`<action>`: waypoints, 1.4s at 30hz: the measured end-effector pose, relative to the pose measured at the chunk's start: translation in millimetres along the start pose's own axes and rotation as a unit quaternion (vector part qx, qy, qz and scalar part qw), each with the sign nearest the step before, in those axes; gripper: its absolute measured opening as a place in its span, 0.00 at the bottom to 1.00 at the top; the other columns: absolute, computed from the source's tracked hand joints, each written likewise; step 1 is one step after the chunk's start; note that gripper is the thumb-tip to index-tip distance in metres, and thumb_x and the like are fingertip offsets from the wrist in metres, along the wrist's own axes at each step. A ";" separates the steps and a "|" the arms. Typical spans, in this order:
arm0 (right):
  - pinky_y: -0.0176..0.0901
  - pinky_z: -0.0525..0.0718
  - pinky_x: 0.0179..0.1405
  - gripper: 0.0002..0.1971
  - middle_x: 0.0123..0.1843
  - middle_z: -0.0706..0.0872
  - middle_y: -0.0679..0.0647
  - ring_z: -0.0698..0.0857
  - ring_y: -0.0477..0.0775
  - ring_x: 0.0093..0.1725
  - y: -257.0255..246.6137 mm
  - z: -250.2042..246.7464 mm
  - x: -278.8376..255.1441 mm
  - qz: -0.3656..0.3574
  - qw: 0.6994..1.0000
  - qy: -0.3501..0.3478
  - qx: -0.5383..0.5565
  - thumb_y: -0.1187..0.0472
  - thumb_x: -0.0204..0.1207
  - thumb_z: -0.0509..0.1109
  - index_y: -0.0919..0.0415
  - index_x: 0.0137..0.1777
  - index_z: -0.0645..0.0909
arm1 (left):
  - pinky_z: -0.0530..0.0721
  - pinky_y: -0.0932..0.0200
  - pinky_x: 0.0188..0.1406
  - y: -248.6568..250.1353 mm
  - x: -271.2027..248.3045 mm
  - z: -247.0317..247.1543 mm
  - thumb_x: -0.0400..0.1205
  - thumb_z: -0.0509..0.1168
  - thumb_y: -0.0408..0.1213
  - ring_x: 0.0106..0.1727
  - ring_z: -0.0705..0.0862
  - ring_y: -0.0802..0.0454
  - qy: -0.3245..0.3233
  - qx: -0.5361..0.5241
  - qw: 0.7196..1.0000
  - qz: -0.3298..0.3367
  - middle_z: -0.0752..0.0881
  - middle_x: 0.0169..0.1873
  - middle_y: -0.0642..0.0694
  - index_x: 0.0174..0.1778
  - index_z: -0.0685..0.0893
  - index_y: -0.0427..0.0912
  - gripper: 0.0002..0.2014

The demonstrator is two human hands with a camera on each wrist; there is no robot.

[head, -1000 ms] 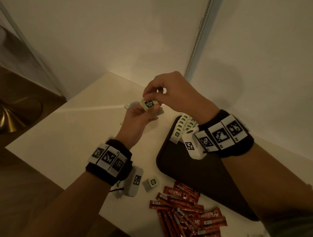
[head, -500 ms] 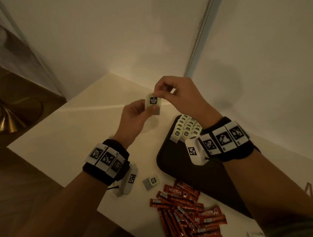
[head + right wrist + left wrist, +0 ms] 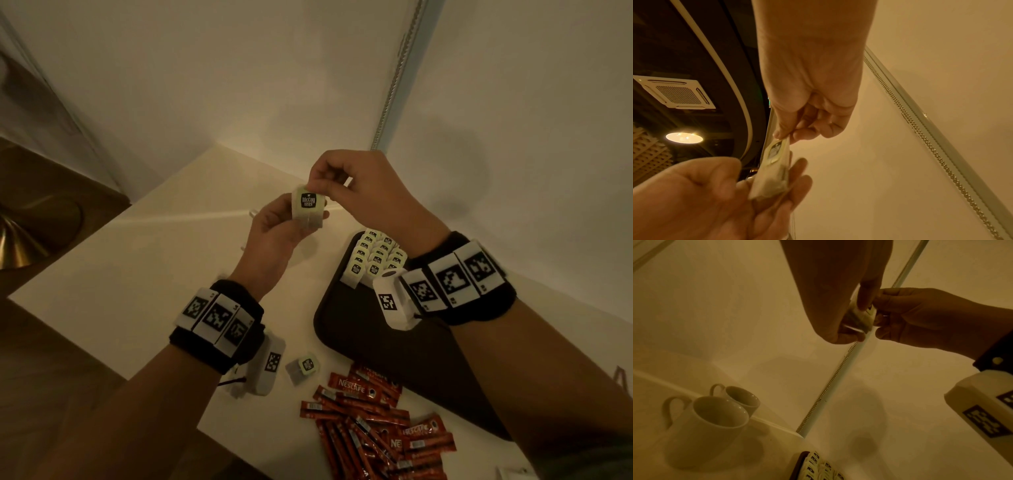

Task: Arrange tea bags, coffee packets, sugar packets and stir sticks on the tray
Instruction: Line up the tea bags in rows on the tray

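Since a moment ago, both hands are holding the tea bag (image 3: 307, 209) a bit higher above the table (image 3: 130, 274), and its dark label is now facing up toward the head camera. The left hand (image 3: 274, 236) is holding the bottom of the tea bag, with its thumb and fingers curled around it. The right hand (image 3: 356, 192) is pinching the top edge of the tea bag between its thumb and first finger, and its other fingers are curling in. The right wrist view is showing the same pinch from below.

The dark tray (image 3: 404, 356) is sitting on the table under the right wrist. At its far end, rows of tea bags (image 3: 375, 260) are lying close together, touching each other. The rest of the tray is looking bare.

1 more tea bag, the loose tea bag (image 3: 304, 367), is lying on the table just beside the tray's near left edge. A pile of red coffee packets (image 3: 373, 421) is lying on the table near it, next to the tray.

2 white cups (image 3: 715, 412) are standing side by side on the table, near the wall.
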State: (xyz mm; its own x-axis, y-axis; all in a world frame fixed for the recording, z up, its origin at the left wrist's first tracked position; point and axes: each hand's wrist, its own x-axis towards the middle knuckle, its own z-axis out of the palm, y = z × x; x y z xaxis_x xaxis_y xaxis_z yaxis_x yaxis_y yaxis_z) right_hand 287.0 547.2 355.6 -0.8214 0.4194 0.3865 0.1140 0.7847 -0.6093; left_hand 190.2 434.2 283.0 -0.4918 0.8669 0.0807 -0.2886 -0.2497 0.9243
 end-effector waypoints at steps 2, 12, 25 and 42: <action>0.28 0.79 0.37 0.04 0.35 0.86 0.49 0.81 0.38 0.33 -0.1 -0.6 0.4 0.008 1.000 0.002 0.003 0.61 0.75 0.72 0.61 0.43 0.85 | 0.84 0.62 0.49 0.1 0.5 -0.7 0.74 0.60 0.27 0.52 0.88 0.47 -0.016 -0.050 0.999 -0.008 0.88 0.49 0.44 0.54 0.82 0.39 0.14; 0.29 0.79 0.35 0.04 0.34 0.85 0.47 0.82 0.40 0.31 -3.3 1.8 -0.8 0.024 1.000 -0.005 -0.012 0.59 0.76 0.72 0.60 0.44 0.85 | 0.84 0.61 0.49 -3.7 -0.3 2.5 0.74 0.69 0.25 0.45 0.87 0.53 -0.023 -0.018 0.999 0.015 0.89 0.39 0.51 0.47 0.86 0.43 0.10; 0.24 0.79 0.32 0.05 0.35 0.85 0.46 0.83 0.35 0.30 -1.3 -3.7 -14.5 0.055 0.997 -0.045 0.024 0.64 0.77 0.71 0.64 0.50 0.86 | 0.84 0.58 0.56 -12.6 -5.4 1.9 0.78 0.65 0.23 0.53 0.88 0.50 -0.050 0.021 0.998 -0.029 0.91 0.45 0.47 0.48 0.88 0.45 0.13; 0.31 0.82 0.31 0.08 0.54 0.85 0.65 0.82 0.48 0.39 172.5 57.9 -141.6 0.455 0.886 -0.093 0.012 0.66 0.80 0.67 0.69 0.56 0.80 | 0.83 0.55 0.46 -45.9 -113.3 -138.4 0.83 0.59 0.22 0.42 0.86 0.45 0.057 0.284 0.929 -0.230 0.90 0.43 0.40 0.51 0.85 0.39 0.12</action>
State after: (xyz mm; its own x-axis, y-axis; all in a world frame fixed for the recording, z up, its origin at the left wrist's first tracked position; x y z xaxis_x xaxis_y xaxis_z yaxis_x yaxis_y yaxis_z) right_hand 390.6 596.8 155.7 -0.4738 0.7892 -0.3908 0.7654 0.1496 -0.6259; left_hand 145.5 287.7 179.8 -0.5165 0.7668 -0.3811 -0.0247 0.4315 0.9018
